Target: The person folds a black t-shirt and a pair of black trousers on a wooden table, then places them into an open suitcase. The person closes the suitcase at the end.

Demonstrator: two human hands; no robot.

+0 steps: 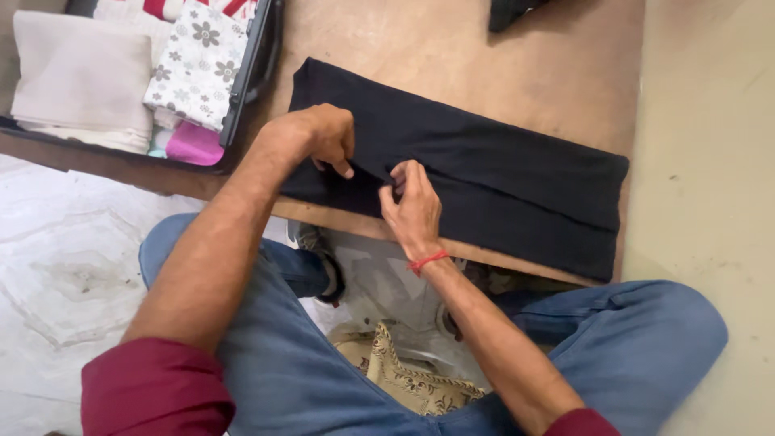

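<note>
Pinching folded black cloth (484, 186) near wooden board's (452, 48) front edge, left hand (323, 133), right hand (413, 208); could slip, unfolding.

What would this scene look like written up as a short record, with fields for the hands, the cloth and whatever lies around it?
Left hand: left hand rests knuckles-up on the black folded garment, fingers curled at a fold.
Right hand: right hand pinches the same fold; a red thread band circles its wrist.
Garment: black, folded into a long strip, lying flat on a wooden board.
Beside it: open suitcase with folded clothes, among them a flowered cloth and a beige one.
Person: seated, blue jeans, maroon sleeves.
</note>
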